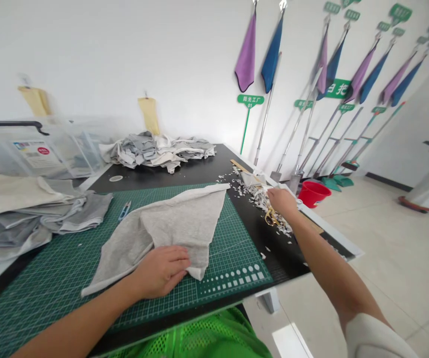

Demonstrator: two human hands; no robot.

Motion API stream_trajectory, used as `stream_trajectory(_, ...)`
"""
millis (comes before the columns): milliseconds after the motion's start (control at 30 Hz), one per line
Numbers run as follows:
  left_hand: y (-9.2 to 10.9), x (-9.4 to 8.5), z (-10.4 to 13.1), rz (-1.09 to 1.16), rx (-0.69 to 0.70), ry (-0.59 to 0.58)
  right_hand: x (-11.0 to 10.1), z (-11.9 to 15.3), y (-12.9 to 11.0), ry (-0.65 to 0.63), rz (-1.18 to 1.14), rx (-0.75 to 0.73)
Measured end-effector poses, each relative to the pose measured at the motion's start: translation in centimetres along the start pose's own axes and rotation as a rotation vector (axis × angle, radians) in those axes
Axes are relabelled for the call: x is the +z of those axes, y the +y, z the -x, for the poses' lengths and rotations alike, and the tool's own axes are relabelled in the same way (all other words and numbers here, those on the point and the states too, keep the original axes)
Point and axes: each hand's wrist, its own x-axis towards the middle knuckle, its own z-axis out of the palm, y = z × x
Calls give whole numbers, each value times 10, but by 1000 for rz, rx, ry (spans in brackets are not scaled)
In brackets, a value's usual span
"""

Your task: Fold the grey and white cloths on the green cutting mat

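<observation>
A light grey piece of cloth (184,219) lies unevenly spread on the green cutting mat (236,248). My left hand (164,271) rests over its near edge, fingers stretched out and pressing on it. To the right, my right hand (282,203) is at the heap of small fabric scraps (261,199), its fingers curled together; what they hold, if anything, is hidden. Gold-handled scissors (271,217) lie among the scraps just below that hand. Left of the cloth, blue thread snips (125,211) lie on the mat.
Folded grey cloths (68,209) are stacked on the left beside a clear plastic bin (50,154). More crumpled cloths (143,149) lie at the table's far end. A wooden ruler (313,223) runs along the right edge. A red bucket (313,194) stands on the floor.
</observation>
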Motion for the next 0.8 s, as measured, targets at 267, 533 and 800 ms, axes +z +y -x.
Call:
stream_trajectory(267,1,0,1,7,-4,27,9,-3,2,0,-37,159)
stream_trajectory(533,6,-26,-13,53,-133,326,-1,59,-87,87,-421,-566)
stream_trajectory(800,5,-79,-49,61,-352,560,-43,100,-189,-70,-437,-944)
